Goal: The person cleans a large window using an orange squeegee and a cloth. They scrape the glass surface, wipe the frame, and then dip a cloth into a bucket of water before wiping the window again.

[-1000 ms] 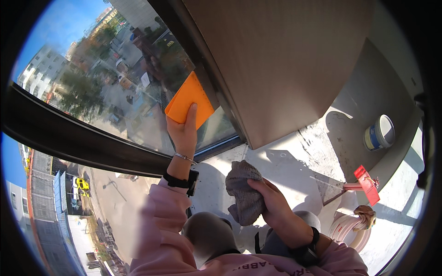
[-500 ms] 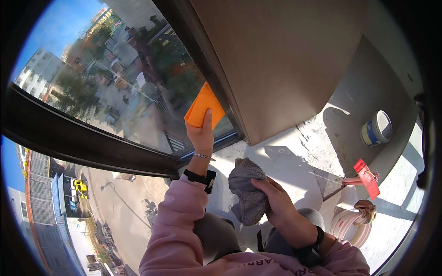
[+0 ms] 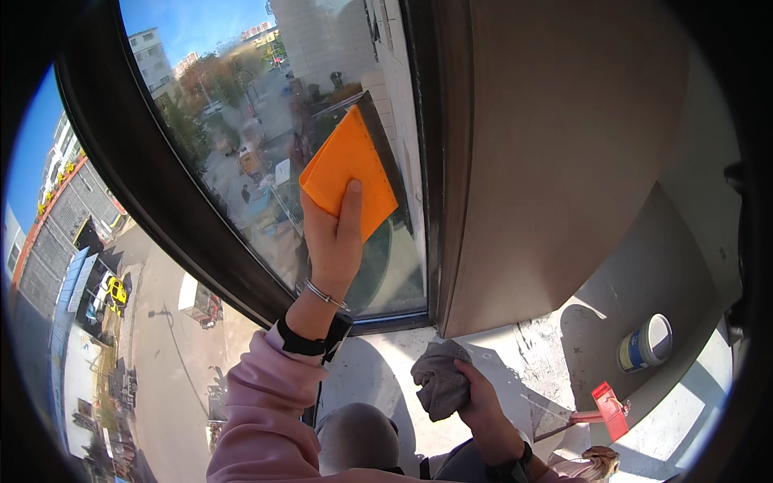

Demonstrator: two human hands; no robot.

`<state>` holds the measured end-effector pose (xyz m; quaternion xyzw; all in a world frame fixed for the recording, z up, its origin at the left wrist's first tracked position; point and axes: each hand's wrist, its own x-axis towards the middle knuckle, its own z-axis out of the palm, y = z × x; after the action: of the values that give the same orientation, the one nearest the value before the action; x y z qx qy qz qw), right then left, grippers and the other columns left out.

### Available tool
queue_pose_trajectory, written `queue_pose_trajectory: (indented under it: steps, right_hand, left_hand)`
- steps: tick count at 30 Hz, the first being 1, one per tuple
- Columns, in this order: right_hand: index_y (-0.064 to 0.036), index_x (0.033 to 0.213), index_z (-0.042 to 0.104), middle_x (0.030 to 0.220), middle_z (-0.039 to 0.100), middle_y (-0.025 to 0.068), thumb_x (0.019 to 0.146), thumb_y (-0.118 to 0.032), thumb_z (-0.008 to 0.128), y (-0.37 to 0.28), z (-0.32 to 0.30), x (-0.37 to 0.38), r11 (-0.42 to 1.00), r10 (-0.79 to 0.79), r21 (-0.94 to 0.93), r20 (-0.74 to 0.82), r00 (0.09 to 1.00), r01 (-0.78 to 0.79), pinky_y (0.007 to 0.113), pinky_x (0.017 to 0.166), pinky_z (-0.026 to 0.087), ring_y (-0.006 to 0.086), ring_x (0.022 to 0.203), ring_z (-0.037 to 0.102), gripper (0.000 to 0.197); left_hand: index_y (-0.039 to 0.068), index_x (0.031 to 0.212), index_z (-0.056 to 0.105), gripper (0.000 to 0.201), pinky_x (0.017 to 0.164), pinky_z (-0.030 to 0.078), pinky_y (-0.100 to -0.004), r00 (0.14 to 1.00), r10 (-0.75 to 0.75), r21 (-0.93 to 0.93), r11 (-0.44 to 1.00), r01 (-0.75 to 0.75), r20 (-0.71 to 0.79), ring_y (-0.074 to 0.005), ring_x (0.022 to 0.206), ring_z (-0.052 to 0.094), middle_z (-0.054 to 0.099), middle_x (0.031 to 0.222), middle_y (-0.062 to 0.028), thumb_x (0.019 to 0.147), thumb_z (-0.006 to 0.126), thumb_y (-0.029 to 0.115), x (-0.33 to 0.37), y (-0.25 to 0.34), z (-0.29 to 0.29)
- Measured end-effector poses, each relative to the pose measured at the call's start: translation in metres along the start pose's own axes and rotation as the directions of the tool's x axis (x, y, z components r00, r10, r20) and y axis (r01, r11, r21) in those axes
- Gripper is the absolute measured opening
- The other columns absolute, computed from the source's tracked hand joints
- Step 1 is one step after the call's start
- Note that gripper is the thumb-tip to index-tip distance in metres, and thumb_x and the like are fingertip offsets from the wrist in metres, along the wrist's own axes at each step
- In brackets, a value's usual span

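My left hand is raised in front of the window pane, closed on a folded orange cloth. Its thumb lies over the cloth's near face, and the fingers are hidden behind. The cloth is up at the glass, near the dark right-hand frame; whether all of it touches I cannot tell. Lower down, my right hand grips a crumpled grey cloth above the pale floor, thumb on top. A bracelet and a dark band circle my left wrist.
A dark window frame runs along the left, with a street far below beyond it. To the right of the pane stands a broad brown panel. Farther right are a white bucket lying tilted and a red tool-like object.
The view has tilted up and turned. My left hand has moved the orange cloth higher along the pane. My right hand still holds the grey cloth, now lower in the picture.
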<state>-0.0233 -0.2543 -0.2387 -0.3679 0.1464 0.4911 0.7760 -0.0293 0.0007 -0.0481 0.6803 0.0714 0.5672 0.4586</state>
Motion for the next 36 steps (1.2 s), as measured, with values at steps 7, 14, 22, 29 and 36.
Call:
queue_pose_trajectory:
  steps: [7, 14, 22, 29, 36]
  right_hand:
    - [-0.0012, 0.117, 0.056, 0.109, 0.064, 0.0114, 0.09, -0.021, 0.057, -0.002, -0.017, 0.025, 1.0, -0.005, -0.023, -0.061, 0.998, 0.004, 0.04, 0.09, 0.049, 0.0261, 0.102, 0.062, 0.033]
    - [-0.0013, 0.115, 0.056, 0.109, 0.064, 0.0117, 0.089, -0.018, 0.061, 0.0, -0.028, 0.042, 0.999, -0.043, -0.01, -0.09, 0.995, 0.042, 0.042, 0.091, 0.049, 0.0281, 0.101, 0.062, 0.031]
    - [-0.0024, 0.112, 0.059, 0.107, 0.066, 0.0104, 0.088, -0.018, 0.062, 0.003, -0.036, 0.061, 0.998, -0.048, -0.049, -0.13, 0.99, 0.042, 0.042, 0.089, 0.051, 0.0271, 0.099, 0.063, 0.028]
    - [-0.0029, 0.112, 0.059, 0.107, 0.066, 0.0097, 0.088, -0.018, 0.062, 0.011, -0.03, 0.066, 0.998, -0.042, -0.051, -0.126, 0.991, 0.035, 0.042, 0.089, 0.051, 0.0266, 0.098, 0.063, 0.029]
    - [-0.0035, 0.113, 0.058, 0.106, 0.066, 0.0098, 0.088, -0.021, 0.062, 0.015, -0.022, 0.065, 0.996, -0.045, -0.083, -0.136, 0.99, 0.033, 0.041, 0.087, 0.051, 0.0263, 0.097, 0.064, 0.031]
  left_hand:
    - [-0.002, 0.117, 0.042, 0.038, 0.068, 0.05, -0.0345, 0.989, 0.133, 0.2, 0.969, -0.144, 0.065, -0.0317, 0.075, 0.065, 0.063, 0.084, -0.0191, 0.093, 0.055, 0.025, 0.046, 0.048, 0.028]
    - [-0.002, 0.113, 0.045, 0.035, 0.071, 0.05, -0.0334, 0.999, 0.029, 0.189, 0.981, -0.035, 0.034, -0.0317, 0.08, 0.066, 0.064, 0.088, -0.0187, 0.09, 0.058, 0.021, 0.063, 0.065, 0.034]
    - [-0.001, 0.113, 0.045, 0.035, 0.066, 0.051, -0.0352, 0.993, 0.079, 0.227, 0.969, -0.097, 0.084, -0.0319, 0.076, 0.066, 0.065, 0.085, -0.0191, 0.089, 0.06, 0.02, 0.087, 0.052, 0.038]
    - [-0.001, 0.109, 0.044, 0.031, 0.064, 0.049, -0.0438, 0.976, 0.203, 0.121, 0.97, -0.211, 0.077, -0.0445, 0.076, 0.061, 0.062, 0.08, -0.0252, 0.089, 0.059, 0.018, 0.093, 0.036, 0.028]
    - [-0.002, 0.109, 0.045, 0.032, 0.062, 0.05, -0.0417, 0.978, 0.192, 0.126, 0.972, -0.201, 0.082, -0.0437, 0.074, 0.061, 0.063, 0.08, -0.0242, 0.089, 0.059, 0.019, 0.09, 0.033, 0.029]
